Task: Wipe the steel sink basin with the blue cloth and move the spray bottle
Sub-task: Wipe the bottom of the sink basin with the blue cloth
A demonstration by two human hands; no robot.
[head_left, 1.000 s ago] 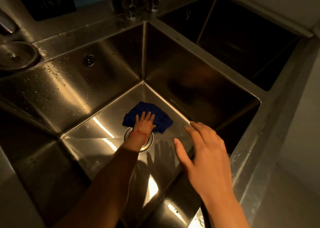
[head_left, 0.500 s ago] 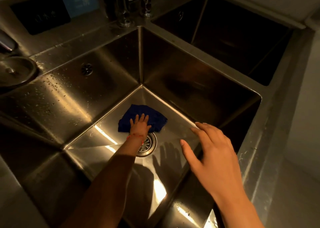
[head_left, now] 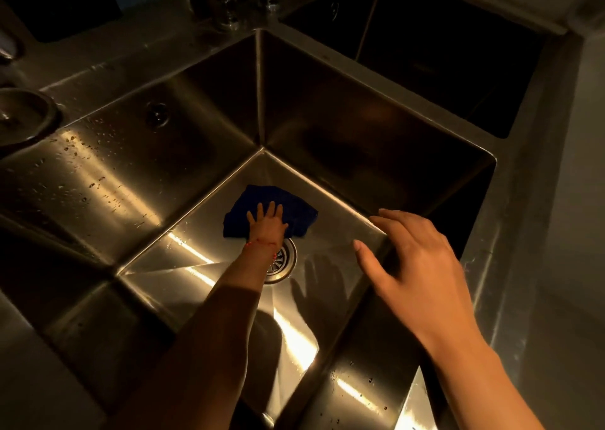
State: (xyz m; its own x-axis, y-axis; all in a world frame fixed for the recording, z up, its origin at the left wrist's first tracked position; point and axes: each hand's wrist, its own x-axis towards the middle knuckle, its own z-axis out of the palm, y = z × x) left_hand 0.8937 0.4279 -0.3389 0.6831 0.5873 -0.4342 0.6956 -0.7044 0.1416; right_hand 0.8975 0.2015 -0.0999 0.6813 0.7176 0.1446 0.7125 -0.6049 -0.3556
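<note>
The blue cloth (head_left: 299,215) lies crumpled on the floor of the steel sink basin (head_left: 131,181), just behind the round drain (head_left: 285,261). My left hand (head_left: 266,225) reaches deep into the basin and presses flat on the cloth with its fingers spread. A thin red band circles that wrist. My right hand (head_left: 415,262) hovers above the basin's right side, fingers apart and holding nothing. It casts a shadow on the basin floor. No spray bottle is in view.
A second, darker basin (head_left: 442,53) lies behind the dividing rim at the upper right. Faucet bases (head_left: 229,0) stand at the back corner. A round metal dish (head_left: 23,115) sits on the left ledge. Water drops dot the left wall.
My left hand has slid the cloth off the drain, back and to the left toward the far corner. My right hand stays hovering over the right side.
</note>
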